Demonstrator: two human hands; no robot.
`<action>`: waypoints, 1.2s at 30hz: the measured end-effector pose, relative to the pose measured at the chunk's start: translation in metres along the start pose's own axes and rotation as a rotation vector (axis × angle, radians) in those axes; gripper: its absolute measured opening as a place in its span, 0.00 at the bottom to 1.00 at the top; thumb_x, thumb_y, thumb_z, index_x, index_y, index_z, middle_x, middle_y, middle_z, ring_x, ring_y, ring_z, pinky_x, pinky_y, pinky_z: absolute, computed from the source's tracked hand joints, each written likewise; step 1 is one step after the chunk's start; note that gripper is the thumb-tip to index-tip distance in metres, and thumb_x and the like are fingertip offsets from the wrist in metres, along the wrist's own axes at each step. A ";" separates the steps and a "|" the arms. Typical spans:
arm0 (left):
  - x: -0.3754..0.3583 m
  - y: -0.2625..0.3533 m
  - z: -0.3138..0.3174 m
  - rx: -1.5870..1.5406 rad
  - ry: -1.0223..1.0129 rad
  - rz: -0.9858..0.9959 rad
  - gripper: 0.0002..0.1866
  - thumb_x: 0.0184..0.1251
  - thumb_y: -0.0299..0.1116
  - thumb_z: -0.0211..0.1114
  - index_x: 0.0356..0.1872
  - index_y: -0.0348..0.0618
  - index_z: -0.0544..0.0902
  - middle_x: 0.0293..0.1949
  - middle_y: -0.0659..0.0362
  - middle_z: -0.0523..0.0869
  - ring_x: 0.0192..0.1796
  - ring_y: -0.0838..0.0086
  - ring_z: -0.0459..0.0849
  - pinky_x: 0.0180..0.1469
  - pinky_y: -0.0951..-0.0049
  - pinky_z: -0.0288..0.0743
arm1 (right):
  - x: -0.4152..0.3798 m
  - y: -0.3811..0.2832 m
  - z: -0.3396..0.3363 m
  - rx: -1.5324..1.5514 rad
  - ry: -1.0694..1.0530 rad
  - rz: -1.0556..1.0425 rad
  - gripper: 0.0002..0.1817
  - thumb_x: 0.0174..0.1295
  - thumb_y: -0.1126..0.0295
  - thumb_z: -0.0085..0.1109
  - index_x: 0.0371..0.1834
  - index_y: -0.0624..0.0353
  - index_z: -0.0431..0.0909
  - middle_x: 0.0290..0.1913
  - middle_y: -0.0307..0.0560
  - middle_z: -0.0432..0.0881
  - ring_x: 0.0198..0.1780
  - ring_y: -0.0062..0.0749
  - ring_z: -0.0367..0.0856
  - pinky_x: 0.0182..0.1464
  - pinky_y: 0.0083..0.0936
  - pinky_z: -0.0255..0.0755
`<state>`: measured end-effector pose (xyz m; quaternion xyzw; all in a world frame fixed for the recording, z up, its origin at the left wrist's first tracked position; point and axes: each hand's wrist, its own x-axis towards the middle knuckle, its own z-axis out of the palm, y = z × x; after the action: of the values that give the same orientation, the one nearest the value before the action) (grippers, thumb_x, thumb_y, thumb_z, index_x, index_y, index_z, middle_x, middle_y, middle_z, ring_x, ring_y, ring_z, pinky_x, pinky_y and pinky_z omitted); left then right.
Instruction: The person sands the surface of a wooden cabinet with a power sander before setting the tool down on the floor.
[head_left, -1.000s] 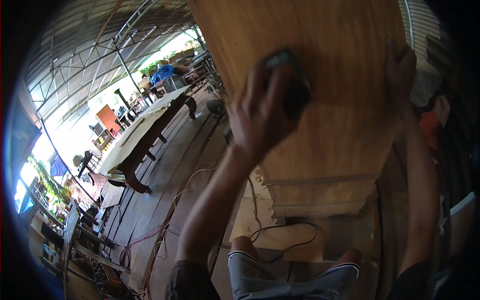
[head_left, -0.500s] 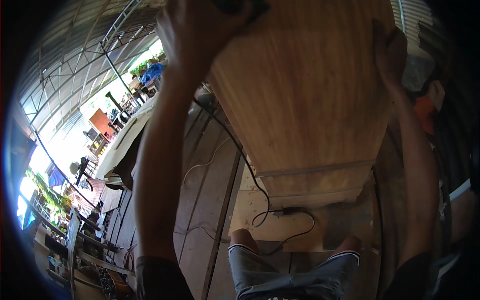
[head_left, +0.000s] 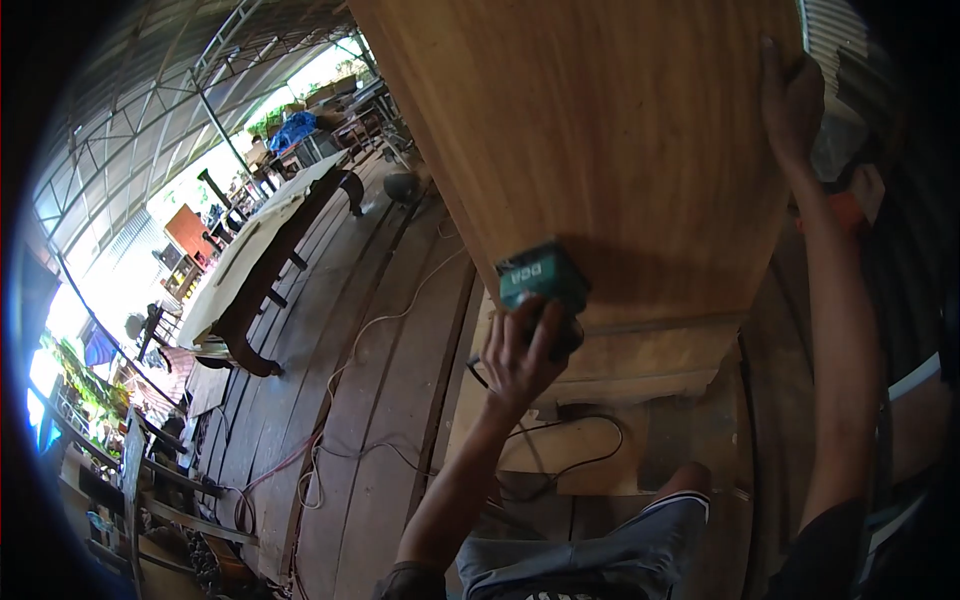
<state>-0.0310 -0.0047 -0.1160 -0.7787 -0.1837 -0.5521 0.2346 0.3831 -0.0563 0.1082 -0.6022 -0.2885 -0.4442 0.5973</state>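
Note:
A large wooden panel (head_left: 610, 150) stands tilted in front of me, its grain running lengthwise. My left hand (head_left: 525, 355) is closed round a green electric sander (head_left: 545, 277) marked DCA, which rests against the panel's lower left part. From the sander a black cord (head_left: 590, 462) loops down over the boards below. My right hand (head_left: 795, 105) grips the panel's right edge near the top. Under the panel, a lower wooden piece (head_left: 630, 365) shows, with a flat board (head_left: 560, 455) on the floor beneath it.
Left of me stands a low wooden table (head_left: 255, 270) with curved legs on a plank floor (head_left: 370, 350). A pale cable (head_left: 385, 318) runs across the planks. Slatted wooden furniture (head_left: 150, 500) is at lower left. An orange object (head_left: 848, 212) lies at right.
My left hand has come down with the sander from the panel's upper left to its lower left. My right hand stays on the right edge. More of the table at left now shows.

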 end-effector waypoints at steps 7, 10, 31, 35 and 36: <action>0.012 0.004 0.002 -0.036 -0.007 0.033 0.27 0.52 0.34 0.78 0.57 0.52 0.85 0.49 0.53 0.86 0.37 0.60 0.86 0.35 0.62 0.81 | -0.001 -0.004 -0.003 0.027 -0.001 0.016 0.43 0.67 0.31 0.59 0.48 0.73 0.80 0.44 0.66 0.87 0.51 0.61 0.86 0.56 0.46 0.75; 0.068 -0.001 -0.002 -0.011 0.110 -0.007 0.29 0.49 0.35 0.81 0.56 0.51 0.84 0.47 0.52 0.85 0.38 0.59 0.87 0.35 0.60 0.84 | 0.001 0.003 0.003 0.018 0.016 -0.015 0.44 0.67 0.32 0.59 0.51 0.74 0.79 0.45 0.67 0.86 0.52 0.62 0.85 0.57 0.47 0.75; -0.057 0.003 0.008 0.023 -0.007 -0.057 0.25 0.52 0.35 0.81 0.53 0.50 0.85 0.48 0.54 0.84 0.40 0.59 0.87 0.37 0.61 0.84 | -0.012 -0.032 -0.014 0.133 -0.018 0.072 0.47 0.73 0.30 0.50 0.66 0.72 0.70 0.59 0.64 0.78 0.61 0.54 0.76 0.64 0.44 0.69; -0.059 0.012 0.022 0.000 -0.004 -0.052 0.23 0.55 0.35 0.78 0.54 0.52 0.86 0.50 0.54 0.85 0.39 0.60 0.86 0.38 0.61 0.82 | -0.020 -0.044 -0.022 0.166 -0.038 0.084 0.45 0.73 0.30 0.50 0.65 0.69 0.72 0.56 0.61 0.78 0.60 0.51 0.77 0.63 0.43 0.70; -0.052 0.015 0.022 -0.011 -0.003 -0.070 0.25 0.55 0.35 0.76 0.58 0.53 0.86 0.51 0.54 0.85 0.40 0.60 0.87 0.39 0.61 0.82 | -0.020 -0.044 -0.022 0.162 -0.045 0.086 0.45 0.73 0.30 0.50 0.65 0.69 0.72 0.56 0.61 0.78 0.60 0.51 0.77 0.63 0.43 0.70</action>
<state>-0.0223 -0.0058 -0.1740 -0.7741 -0.2082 -0.5597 0.2104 0.3314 -0.0692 0.1081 -0.5735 -0.3107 -0.3795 0.6561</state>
